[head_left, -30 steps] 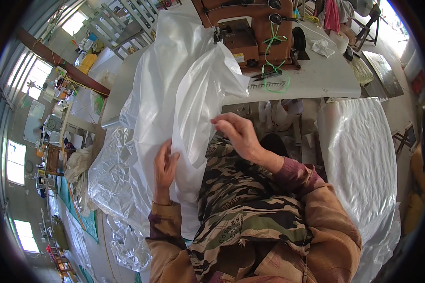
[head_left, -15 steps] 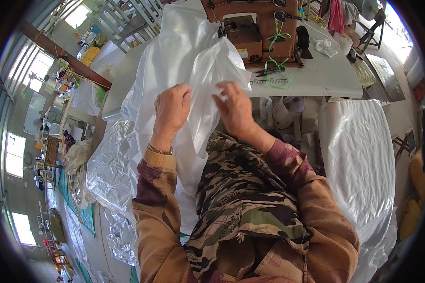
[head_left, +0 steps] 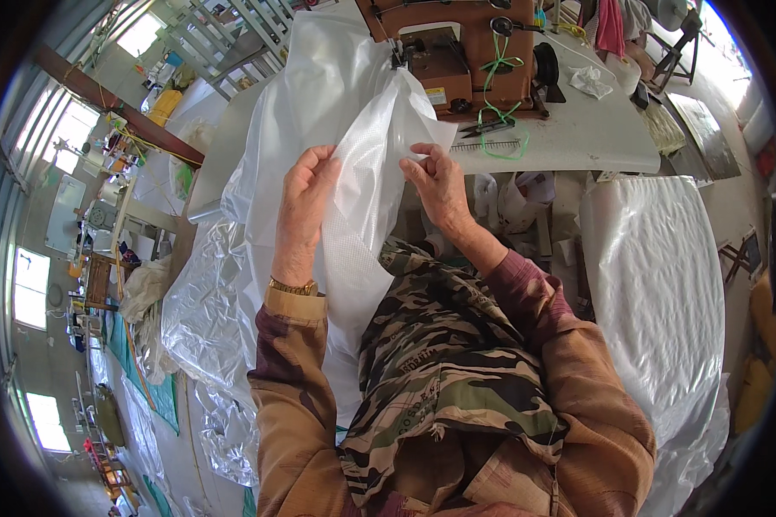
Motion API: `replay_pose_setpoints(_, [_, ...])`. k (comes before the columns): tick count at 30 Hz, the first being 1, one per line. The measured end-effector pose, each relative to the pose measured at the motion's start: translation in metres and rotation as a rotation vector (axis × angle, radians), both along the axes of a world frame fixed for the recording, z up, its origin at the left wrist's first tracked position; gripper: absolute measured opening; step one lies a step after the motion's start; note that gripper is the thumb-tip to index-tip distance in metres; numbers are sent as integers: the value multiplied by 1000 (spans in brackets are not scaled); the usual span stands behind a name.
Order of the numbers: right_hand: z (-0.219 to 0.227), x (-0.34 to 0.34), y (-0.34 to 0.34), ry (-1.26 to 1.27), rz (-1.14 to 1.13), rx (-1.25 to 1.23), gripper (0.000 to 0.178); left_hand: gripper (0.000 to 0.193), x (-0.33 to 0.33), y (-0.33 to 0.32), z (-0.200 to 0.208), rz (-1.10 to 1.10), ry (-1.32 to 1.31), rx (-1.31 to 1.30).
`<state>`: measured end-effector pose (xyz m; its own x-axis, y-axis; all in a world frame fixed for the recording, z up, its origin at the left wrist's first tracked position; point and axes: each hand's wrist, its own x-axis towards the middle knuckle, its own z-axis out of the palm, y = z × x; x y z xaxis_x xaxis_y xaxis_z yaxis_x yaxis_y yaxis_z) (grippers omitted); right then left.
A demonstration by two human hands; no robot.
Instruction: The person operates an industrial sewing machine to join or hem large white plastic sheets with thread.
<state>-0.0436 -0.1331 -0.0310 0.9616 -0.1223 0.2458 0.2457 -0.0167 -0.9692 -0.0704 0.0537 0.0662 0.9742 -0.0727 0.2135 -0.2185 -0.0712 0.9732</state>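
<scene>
A large translucent white plastic sheet point(head_left: 366, 189) runs from the brown sewing machine point(head_left: 504, 82) down over the table edge toward my lap. Its top end lies beside the machine's needle area. My left hand point(head_left: 305, 200) pinches a fold of the sheet, thumb against fingers. On the other side of the raised fold, my right hand point(head_left: 441, 188) is closed in a pinch at the sheet's right edge. Between both hands the sheet stands up in a ridge. Small black thread snips point(head_left: 489, 127) and a green cord point(head_left: 502, 148) lie to the right of the sheet, near the machine.
The grey sewing table point(head_left: 586, 142) carries a crumpled white scrap point(head_left: 590, 82). A stack of clear plastic sheeting point(head_left: 655, 284) stands at my right. More crinkled plastic point(head_left: 207, 302) hangs at the left. A brown metal beam point(head_left: 116, 108) slants across the upper left.
My right hand's fingers, spread before, have closed in a pinch at the sheet's edge. My left hand has turned slightly, and the fold between the hands is lifted and straighter.
</scene>
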Motion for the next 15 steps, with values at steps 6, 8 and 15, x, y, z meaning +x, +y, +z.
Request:
replay_pose_setpoints(6, [-10,14,8,53,127,84,40,23,8,-4,6,32,-146,469])
replay_pose_setpoints(8, [-11,18,11,58,154,177,38,22,11,-6,6,47,-152,471])
replay_pose_setpoints(15, [6,16,0,37,244,342,17,19,14,-4,6,60,-185,509])
